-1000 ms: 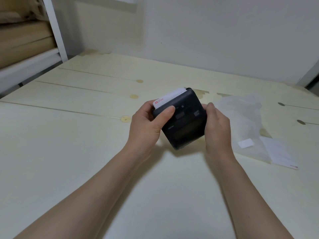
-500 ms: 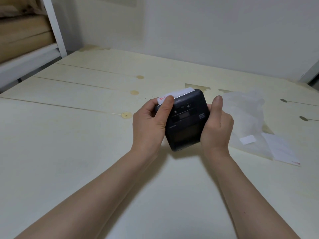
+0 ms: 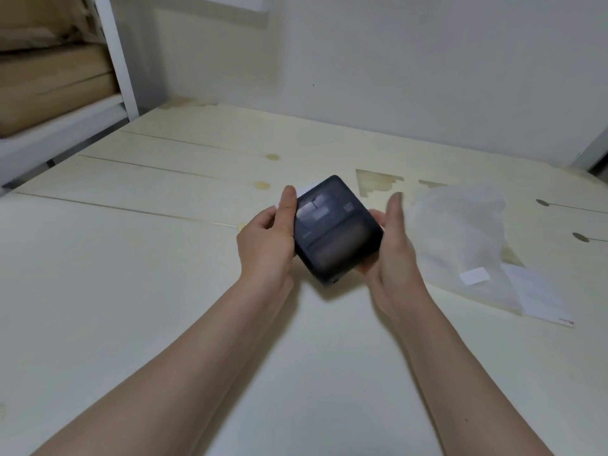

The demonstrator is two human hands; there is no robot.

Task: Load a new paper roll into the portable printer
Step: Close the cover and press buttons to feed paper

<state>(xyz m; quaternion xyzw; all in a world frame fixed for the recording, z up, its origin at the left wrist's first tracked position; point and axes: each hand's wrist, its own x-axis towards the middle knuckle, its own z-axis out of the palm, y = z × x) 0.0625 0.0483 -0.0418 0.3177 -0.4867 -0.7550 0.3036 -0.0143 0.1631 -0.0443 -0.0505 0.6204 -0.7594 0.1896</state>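
A small dark portable printer (image 3: 335, 230) is held above the pale wooden table (image 3: 131, 291), tilted with its top face toward me. My left hand (image 3: 268, 238) grips its left side, thumb lying along the top-left edge. A white strip of paper (image 3: 307, 187) sticks out from the printer's far edge behind that thumb. My right hand (image 3: 391, 248) is at the printer's right side, fingers under it and thumb raised and blurred. The roll itself is hidden inside the printer.
A crumpled clear plastic wrapper (image 3: 460, 235) lies on the table right of my hands, with a small white label (image 3: 473, 277) and a white paper sheet (image 3: 539, 297) beside it. White shelving with brown boxes (image 3: 56, 77) stands at the far left. A wall runs behind the table.
The printer has turned and tilted so its top face shows more. My right thumb has lifted off the printer's edge. The head view has risen a little.
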